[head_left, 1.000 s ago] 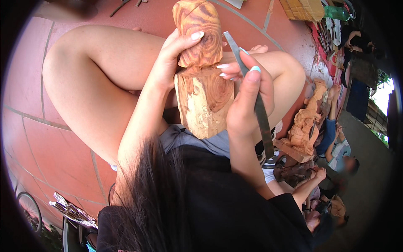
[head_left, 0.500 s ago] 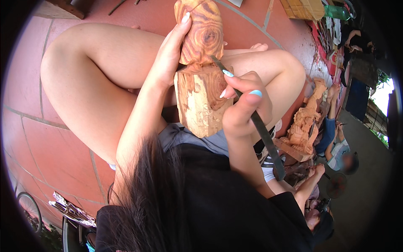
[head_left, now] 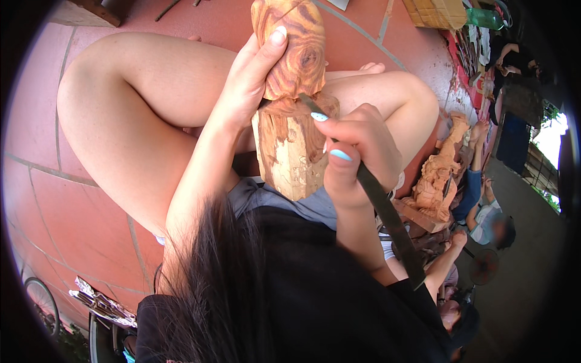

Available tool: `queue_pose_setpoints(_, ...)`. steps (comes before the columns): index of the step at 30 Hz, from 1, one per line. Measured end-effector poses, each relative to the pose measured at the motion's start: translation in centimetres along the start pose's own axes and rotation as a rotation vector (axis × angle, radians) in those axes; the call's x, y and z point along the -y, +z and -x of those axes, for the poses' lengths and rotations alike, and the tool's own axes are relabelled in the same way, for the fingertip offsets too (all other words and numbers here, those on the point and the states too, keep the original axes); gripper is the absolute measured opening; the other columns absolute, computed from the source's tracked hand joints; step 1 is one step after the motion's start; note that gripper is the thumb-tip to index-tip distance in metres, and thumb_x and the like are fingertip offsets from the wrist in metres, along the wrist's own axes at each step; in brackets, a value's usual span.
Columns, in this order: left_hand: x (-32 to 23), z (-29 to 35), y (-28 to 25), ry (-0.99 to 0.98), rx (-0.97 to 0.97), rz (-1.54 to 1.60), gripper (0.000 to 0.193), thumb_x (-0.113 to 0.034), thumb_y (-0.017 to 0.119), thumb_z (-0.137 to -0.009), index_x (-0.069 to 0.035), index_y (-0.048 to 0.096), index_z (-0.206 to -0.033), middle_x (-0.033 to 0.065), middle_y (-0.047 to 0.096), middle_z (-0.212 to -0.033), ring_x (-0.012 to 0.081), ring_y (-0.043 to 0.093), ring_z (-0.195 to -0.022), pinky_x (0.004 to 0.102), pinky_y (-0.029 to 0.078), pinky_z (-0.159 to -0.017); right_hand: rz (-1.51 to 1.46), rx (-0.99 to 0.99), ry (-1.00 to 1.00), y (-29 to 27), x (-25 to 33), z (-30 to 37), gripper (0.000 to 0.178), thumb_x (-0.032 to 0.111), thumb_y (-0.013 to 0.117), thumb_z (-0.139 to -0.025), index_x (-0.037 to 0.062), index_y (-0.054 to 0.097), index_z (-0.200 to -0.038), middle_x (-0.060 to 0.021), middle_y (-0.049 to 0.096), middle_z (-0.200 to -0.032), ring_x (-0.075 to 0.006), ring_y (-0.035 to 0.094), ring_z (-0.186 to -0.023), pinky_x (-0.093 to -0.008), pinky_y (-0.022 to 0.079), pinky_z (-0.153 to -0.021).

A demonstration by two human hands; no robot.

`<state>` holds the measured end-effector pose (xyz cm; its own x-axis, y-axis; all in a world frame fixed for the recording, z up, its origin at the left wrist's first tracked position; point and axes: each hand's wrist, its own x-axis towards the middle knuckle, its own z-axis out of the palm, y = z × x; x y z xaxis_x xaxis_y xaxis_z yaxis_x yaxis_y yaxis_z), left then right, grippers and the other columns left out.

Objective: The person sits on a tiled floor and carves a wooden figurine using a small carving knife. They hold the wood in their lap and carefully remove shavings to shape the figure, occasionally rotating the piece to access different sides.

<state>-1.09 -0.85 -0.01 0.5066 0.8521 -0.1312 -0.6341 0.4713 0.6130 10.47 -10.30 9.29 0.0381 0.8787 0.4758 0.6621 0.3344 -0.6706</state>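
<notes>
A wood carving stands upright between my bent legs. Its rounded upper part has dark swirling grain, a groove runs around its neck, and the faceted base is paler. My left hand grips the upper part from the left side, thumb across the front, most of its other fingers hidden behind. In my right hand is a long, flat, dark metal file, pinched between thumb and fingers. The file's narrow tip meets the groove below the rounded part, while its wide end slants down to the right past my forearm.
An ornate reddish carving stands to the right, near a seated person. At the upper right are a cardboard box and a green bottle. Red floor tiles spread left; a bicycle wheel is at the lower left.
The file's tip has shifted left and slightly down along the groove, and its wide end has swung lower. The carving's upper part has turned slightly, with my left thumb moving right.
</notes>
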Motion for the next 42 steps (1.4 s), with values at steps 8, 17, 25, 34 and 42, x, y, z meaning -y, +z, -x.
queue_pose_setpoints(8,-0.2,0.5,0.8,0.046,0.025,-0.015,0.057,-0.040,0.065,-0.103,0.001,0.048,-0.140,0.0078,0.064,-0.122,0.0128,0.064,-0.110,0.0302,0.054,-0.096,-0.007,0.048,0.050,-1.2,0.8,-0.1,0.031,0.030,0.079,-0.090,0.0021,0.065,-0.084,-0.0071,0.058,-0.068,-0.0255,0.053,-0.060,-0.0359,0.042,-0.058)
queue_pose_setpoints(17,-0.2,1.0,1.9,0.102,0.018,-0.193,0.063,-0.038,0.059,-0.105,0.000,0.039,-0.151,0.0123,0.059,-0.136,0.0182,0.061,-0.121,0.0352,0.051,-0.104,-0.011,0.000,0.075,-1.8,0.7,1.4,0.036,0.035,0.073,-0.095,-0.0003,0.068,-0.090,-0.0069,0.060,-0.071,-0.0233,0.054,-0.062,-0.0346,0.042,-0.058)
queue_pose_setpoints(25,-0.6,1.2,2.2,0.093,-0.006,-0.115,0.058,-0.031,0.070,-0.100,0.000,0.045,-0.142,0.0075,0.061,-0.127,0.0134,0.059,-0.116,0.0312,0.049,-0.102,0.027,-0.013,0.088,-1.6,1.2,1.4,0.038,0.036,0.071,-0.097,-0.0009,0.068,-0.091,-0.0073,0.058,-0.069,-0.0224,0.054,-0.061,-0.0335,0.042,-0.057)
queue_pose_setpoints(34,-0.4,1.1,2.1,0.082,-0.016,-0.068,0.055,-0.032,0.069,-0.100,0.000,0.048,-0.140,0.0077,0.062,-0.124,0.0125,0.061,-0.113,0.0304,0.051,-0.098,-0.057,0.039,0.098,-2.4,1.0,1.8,0.042,0.038,0.063,-0.102,-0.0025,0.069,-0.092,-0.0075,0.058,-0.067,-0.0202,0.054,-0.059,-0.0313,0.040,-0.056)
queue_pose_setpoints(42,1.4,0.1,-1.7,-0.109,0.045,0.089,0.058,-0.042,0.066,-0.099,0.001,0.051,-0.136,0.0131,0.067,-0.119,0.0189,0.068,-0.106,0.0344,0.057,-0.093,-0.194,-0.169,0.262,-2.3,-0.7,2.3,0.056,0.044,0.048,-0.109,-0.0069,0.069,-0.101,-0.0069,0.058,-0.066,-0.0137,0.056,-0.061,-0.0259,0.041,-0.055)
